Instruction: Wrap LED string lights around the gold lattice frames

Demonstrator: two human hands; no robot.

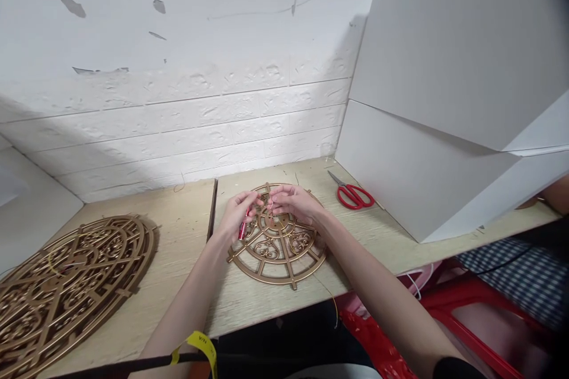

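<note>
A round gold openwork disc [288, 260] with scroll patterns lies flat on the table below both hands. My left hand [237, 213] is closed over its upper left part, with a small shiny red cylinder [242, 230] held against the fingers; its exact kind is not clear. Close beside it, my right hand [296, 201] has its fingertips pinched at a thin pale and reddish wire [271, 206] over the disc's middle. A thin yellow wire [328, 291] runs from the disc's lower right over the table edge.
Gold discs [84, 284] of the same kind are stacked on the left. Red-handled scissors [353, 195] lie at the right, next to a large white board [427, 148]. A white brick-patterned wall [200, 106] closes the back. A red stool [471, 314] stands below the table edge.
</note>
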